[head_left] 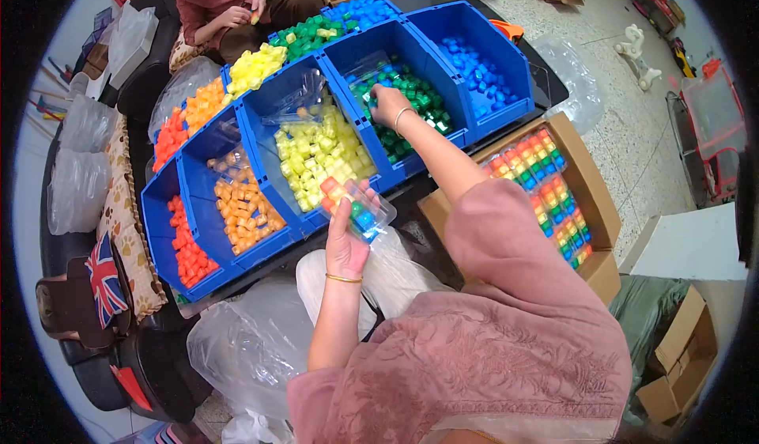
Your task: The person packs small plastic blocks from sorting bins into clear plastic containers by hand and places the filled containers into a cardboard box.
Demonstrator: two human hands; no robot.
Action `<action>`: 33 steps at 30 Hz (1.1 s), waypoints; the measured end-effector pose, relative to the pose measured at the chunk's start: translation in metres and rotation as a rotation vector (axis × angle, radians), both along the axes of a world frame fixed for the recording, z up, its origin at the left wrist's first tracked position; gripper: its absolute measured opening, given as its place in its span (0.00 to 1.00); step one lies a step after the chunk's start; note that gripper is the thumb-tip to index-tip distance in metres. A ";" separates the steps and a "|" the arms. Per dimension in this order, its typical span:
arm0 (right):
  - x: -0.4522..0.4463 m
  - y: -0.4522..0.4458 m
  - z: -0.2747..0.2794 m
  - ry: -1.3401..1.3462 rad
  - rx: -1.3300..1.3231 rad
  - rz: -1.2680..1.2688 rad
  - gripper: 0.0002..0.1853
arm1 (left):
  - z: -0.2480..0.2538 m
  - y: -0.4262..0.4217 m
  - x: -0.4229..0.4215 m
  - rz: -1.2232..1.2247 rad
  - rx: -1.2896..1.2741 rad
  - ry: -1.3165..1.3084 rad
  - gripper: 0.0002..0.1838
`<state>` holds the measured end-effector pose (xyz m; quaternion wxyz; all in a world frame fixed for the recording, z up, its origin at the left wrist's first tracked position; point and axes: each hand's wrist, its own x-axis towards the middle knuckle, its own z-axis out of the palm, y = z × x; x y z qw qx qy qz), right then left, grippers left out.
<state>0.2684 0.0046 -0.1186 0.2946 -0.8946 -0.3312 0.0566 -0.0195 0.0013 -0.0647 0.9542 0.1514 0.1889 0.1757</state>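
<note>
My left hand [345, 242] grips a clear plastic blister pack [383, 211] holding a few orange, green and blue cubes, some covered by my fingers. It is in front of the bin of yellow cubes [320, 151]. My right hand [389, 107] reaches into the bin of green cubes [423, 100], its fingers bent together near the cubes; what they pinch, if anything, I cannot make out. Farther right is the bin of blue cubes [478, 68]. To the left are the bins of orange cubes [245, 211] and red cubes [190, 246]. Clear plastic pieces lie in the yellow, green and orange bins.
A cardboard box [594, 183] with rows of filled multicoloured packs stands by my right side. Across the bins, a person [229, 9] handles a small piece beside more heaped cubes. A clear plastic bag [249, 337] lies at the lower left, and an open carton [684, 357] at the lower right.
</note>
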 end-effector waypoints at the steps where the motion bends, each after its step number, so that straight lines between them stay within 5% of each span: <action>1: 0.003 0.001 -0.001 0.026 -0.032 -0.027 0.17 | -0.001 0.001 -0.001 0.008 -0.041 -0.002 0.25; 4: -0.006 -0.021 0.012 -0.042 -0.015 -0.050 0.16 | -0.006 0.002 -0.004 0.005 -0.075 -0.003 0.23; 6: -0.026 -0.047 0.041 0.053 0.476 -0.030 0.15 | -0.007 0.005 -0.002 -0.004 -0.068 -0.005 0.22; 10: -0.087 -0.094 0.086 0.071 0.513 0.247 0.12 | -0.009 0.002 0.005 -0.044 -0.071 0.016 0.20; 16: -0.089 -0.103 0.058 -0.220 0.438 0.051 0.11 | -0.017 -0.003 0.021 -0.061 -0.032 0.079 0.19; 18: -0.104 -0.109 0.068 0.297 0.645 0.072 0.11 | -0.015 -0.003 0.023 -0.070 -0.025 0.059 0.20; 20: -0.129 -0.118 0.095 0.481 0.550 0.342 0.07 | -0.018 -0.004 0.021 -0.079 -0.025 0.052 0.20; 22: -0.138 -0.116 0.084 0.244 0.569 0.621 0.06 | -0.025 0.000 0.022 -0.078 0.020 0.036 0.21; 27: -0.131 -0.116 0.085 0.151 0.478 0.743 0.03 | -0.025 0.003 0.015 -0.118 0.014 0.046 0.21; 28: -0.125 -0.114 0.085 0.352 0.448 0.613 0.05 | -0.024 0.003 0.014 -0.107 0.004 0.044 0.21; 33: -0.053 -0.091 0.029 -0.131 0.102 0.100 0.06 | -0.017 0.001 0.006 -0.077 -0.036 0.008 0.23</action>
